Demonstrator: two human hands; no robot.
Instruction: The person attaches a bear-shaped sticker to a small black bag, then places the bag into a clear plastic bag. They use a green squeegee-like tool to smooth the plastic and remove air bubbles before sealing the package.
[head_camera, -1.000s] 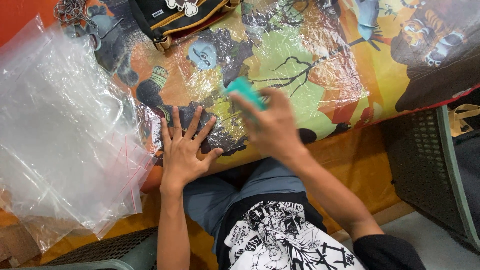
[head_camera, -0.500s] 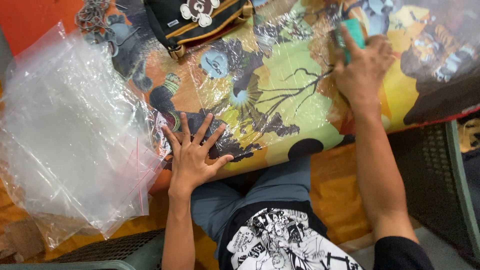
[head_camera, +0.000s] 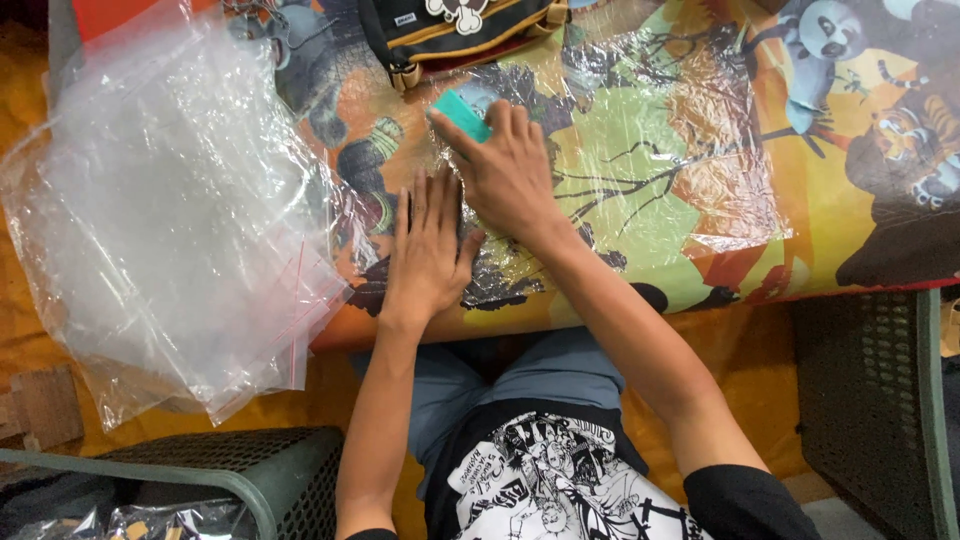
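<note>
Teal scraper (head_camera: 461, 114) sits pinched in the right hand (head_camera: 507, 172), angled up-left on the film-wrapped surface (head_camera: 640, 170); left hand (head_camera: 428, 255) lies flat, fingers spread slightly, just below it.

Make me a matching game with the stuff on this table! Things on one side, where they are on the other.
Things:
1. teal scraper
2. clear plastic bags
3. black bag
4. left hand

Places:
A. at the top edge of the picture
B. flat on the wrapped cartoon picture
C. piled at the left
D. held by the right hand

Pairs: 1-D, 2-C, 3-A, 4-B
</note>
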